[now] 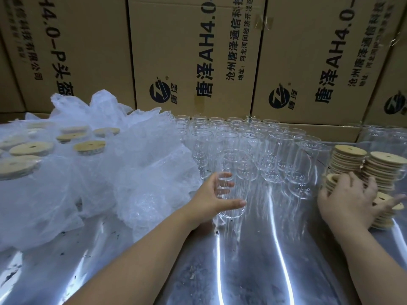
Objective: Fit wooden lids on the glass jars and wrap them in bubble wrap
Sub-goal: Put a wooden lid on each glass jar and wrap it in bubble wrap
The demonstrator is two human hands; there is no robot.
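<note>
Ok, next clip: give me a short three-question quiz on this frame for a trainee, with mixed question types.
1. True or false: the glass jar gripped by the left hand already wears a lid.
2. Where are the loose wooden lids? A) in stacks under and beside the right hand B) in a plastic crate C) on the floor
3. Fill in: the lidded jars on the left lie in ___.
Key: 1 false; 2 A; 3 bubble wrap.
</note>
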